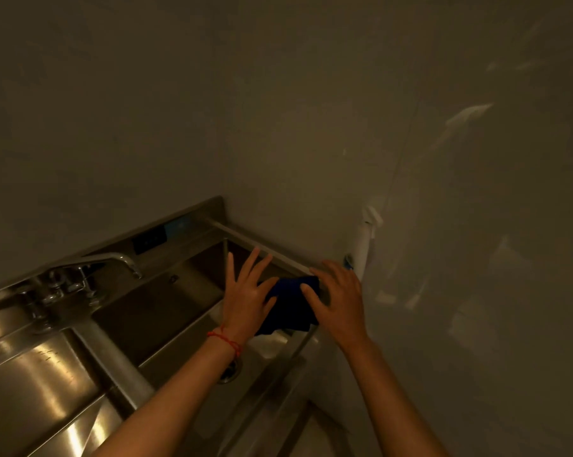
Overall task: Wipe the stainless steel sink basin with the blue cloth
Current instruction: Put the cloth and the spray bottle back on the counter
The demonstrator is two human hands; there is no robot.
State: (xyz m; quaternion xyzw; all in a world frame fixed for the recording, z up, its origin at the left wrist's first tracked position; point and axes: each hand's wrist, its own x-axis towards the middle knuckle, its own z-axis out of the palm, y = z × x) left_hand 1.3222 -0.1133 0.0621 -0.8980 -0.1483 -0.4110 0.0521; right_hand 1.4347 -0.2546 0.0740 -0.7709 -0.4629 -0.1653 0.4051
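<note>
Reaching over the sink basin point(166, 311), both spread hands, left hand point(248, 300) and right hand point(339, 300), touch the blue cloth point(291, 305).

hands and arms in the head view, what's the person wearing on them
Both forearms are bare, with no sleeves in view and no gloves. The left hand has a thin red string bracelet around its wrist, knotted with a short loose end. The right hand and its wrist show no ring, watch or band.
</note>
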